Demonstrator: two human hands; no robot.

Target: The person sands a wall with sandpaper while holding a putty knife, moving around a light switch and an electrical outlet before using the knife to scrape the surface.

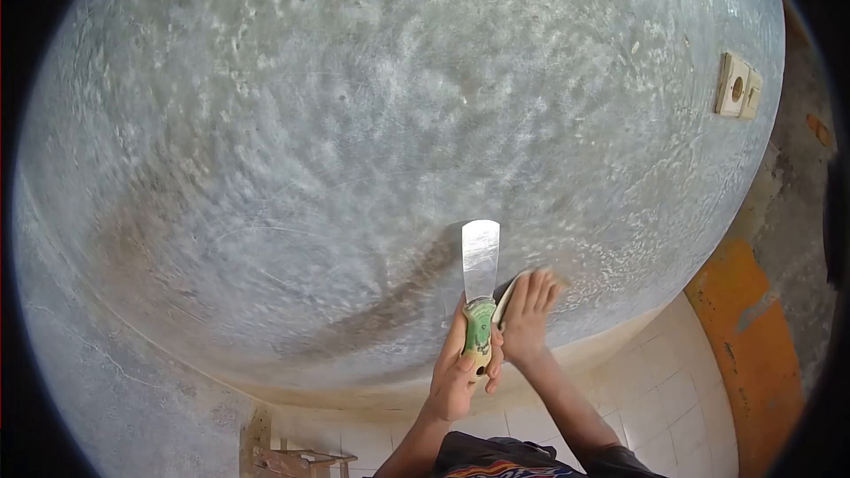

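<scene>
My left hand (457, 381) is wrapped round the handle of a putty knife (481, 257), whose shiny metal blade points up in front of the wall. Its handle is green and cream, with a hole near the end. Just to the right, my right hand (529, 314) presses with fingers stretched upward on a thin pale sheet (505, 303) against the wall. Only the sheet's left edge shows; the rest is under the palm, so its kind cannot be made out. The grey, mottled wall (354, 150) fills most of the view.
A socket and switch plate (732, 86) is mounted at the wall's right side. Beyond the wall's right edge is an orange-painted surface (748, 336). Below are pale floor tiles (655, 389) and, at lower left, a wooden stool (305, 458).
</scene>
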